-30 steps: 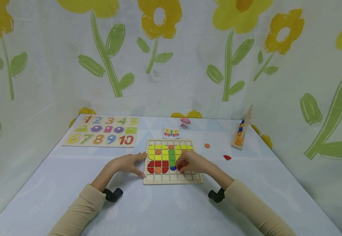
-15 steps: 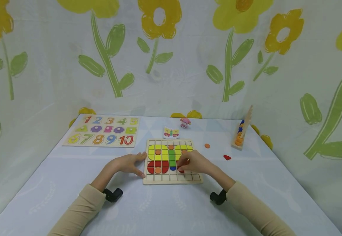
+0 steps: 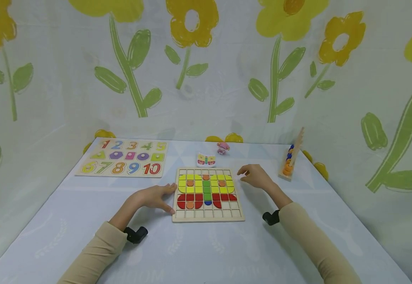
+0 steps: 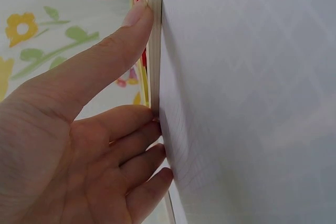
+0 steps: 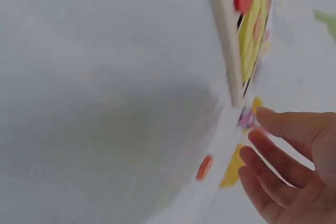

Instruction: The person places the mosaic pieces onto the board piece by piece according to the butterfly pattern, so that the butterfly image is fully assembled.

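A wooden grid board (image 3: 206, 217) lies on the table, filled in part with coloured pieces in a butterfly pattern: yellow upper wings (image 3: 186, 189), a green body (image 3: 206, 190) and red lower wings (image 3: 199, 197). My left hand (image 3: 156, 196) rests at the board's left edge; in the left wrist view its thumb and fingertips touch the rim (image 4: 155, 40). To the right of the board my right hand (image 3: 257, 176) hovers with loosely bent fingers and nothing between them. Near it in the right wrist view lies an orange disc (image 5: 205, 167), hidden in the head view.
A butterfly pattern card (image 3: 206, 160) and a small pink figurine (image 3: 222, 148) stand behind the board. A number and shape puzzle (image 3: 122, 157) lies at the back left. At the back right stands a wooden rack with blue and orange beads (image 3: 288, 165).
My right hand has let go of a red piece in the right lower wing and moved right and back, off the board. My left hand has stayed at the board's edge.
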The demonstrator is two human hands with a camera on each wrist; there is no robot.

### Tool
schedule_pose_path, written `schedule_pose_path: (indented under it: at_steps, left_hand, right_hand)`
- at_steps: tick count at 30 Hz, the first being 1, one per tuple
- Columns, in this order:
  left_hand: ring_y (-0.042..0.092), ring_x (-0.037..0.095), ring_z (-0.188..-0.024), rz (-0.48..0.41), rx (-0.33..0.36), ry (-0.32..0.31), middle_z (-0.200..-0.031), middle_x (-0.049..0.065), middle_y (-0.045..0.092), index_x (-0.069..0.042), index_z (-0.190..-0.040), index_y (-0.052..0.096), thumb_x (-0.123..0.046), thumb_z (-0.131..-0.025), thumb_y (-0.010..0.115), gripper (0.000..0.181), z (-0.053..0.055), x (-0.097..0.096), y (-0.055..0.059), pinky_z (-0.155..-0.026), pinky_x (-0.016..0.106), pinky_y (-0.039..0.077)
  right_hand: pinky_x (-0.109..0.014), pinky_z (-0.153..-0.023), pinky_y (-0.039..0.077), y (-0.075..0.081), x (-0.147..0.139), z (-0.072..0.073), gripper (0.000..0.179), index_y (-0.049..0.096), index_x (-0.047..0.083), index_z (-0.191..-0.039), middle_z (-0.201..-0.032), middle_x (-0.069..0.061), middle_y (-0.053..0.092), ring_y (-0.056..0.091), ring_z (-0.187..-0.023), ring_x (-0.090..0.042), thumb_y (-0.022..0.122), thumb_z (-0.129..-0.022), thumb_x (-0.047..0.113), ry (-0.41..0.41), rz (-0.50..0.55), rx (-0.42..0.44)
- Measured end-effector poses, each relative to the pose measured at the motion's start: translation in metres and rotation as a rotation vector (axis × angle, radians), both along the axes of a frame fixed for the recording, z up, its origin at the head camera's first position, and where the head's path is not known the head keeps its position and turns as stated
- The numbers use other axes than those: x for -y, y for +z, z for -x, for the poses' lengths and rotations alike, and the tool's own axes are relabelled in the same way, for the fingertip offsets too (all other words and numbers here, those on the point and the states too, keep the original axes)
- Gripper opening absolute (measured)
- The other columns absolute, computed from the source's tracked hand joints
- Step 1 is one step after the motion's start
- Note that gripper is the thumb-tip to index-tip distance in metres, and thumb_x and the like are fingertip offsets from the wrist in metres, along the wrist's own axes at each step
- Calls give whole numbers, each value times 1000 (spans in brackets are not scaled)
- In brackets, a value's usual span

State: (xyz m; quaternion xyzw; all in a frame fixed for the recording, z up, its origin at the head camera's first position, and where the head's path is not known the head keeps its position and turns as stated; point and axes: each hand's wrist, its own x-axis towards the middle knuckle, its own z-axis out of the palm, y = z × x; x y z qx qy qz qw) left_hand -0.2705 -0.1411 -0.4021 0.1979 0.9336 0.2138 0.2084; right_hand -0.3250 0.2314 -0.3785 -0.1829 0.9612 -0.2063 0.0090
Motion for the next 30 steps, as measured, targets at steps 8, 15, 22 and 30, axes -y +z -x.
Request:
schedule_pose_path:
  at_steps: [8, 15, 22, 30]
  left_hand:
    - [20, 31, -144, 3, -3, 2, -156, 14, 27, -10, -151, 33, -43, -74, 81, 96, 1, 0, -1, -113, 53, 23]
    - [19, 30, -145, 4, -13, -8, -156, 13, 27, -10, -151, 32, -42, -75, 81, 96, 1, -1, 1, -114, 52, 21]
    - [19, 31, -144, -4, -11, -3, -156, 14, 27, -10, -151, 32, -41, -75, 81, 96, 0, -1, 3, -114, 53, 21]
    - [20, 30, -144, -5, -2, -3, -156, 14, 27, -9, -151, 32, -42, -75, 81, 96, 0, 0, 0, -114, 52, 21]
  right_hand:
    - [-44, -85, 51, -10, -22, 18, 15, 72, 0, -102, -102, -16, 68, 59, -91, -29, 64, -88, -2, -128, -84, 23]
    - [-36, -74, 53, -16, -28, 20, 11, 72, 1, -96, -86, -10, 67, 57, -77, -23, 69, -85, 1, -118, -81, 19]
    - [-35, -73, 53, -14, -34, 18, 11, 72, 0, -94, -85, -7, 67, 57, -77, -21, 73, -83, 3, -114, -45, 66]
    - [-30, -67, 50, -13, -35, 1, 14, 65, 5, -84, -78, -3, 62, 54, -72, -19, 79, -80, 7, -87, 28, 30]
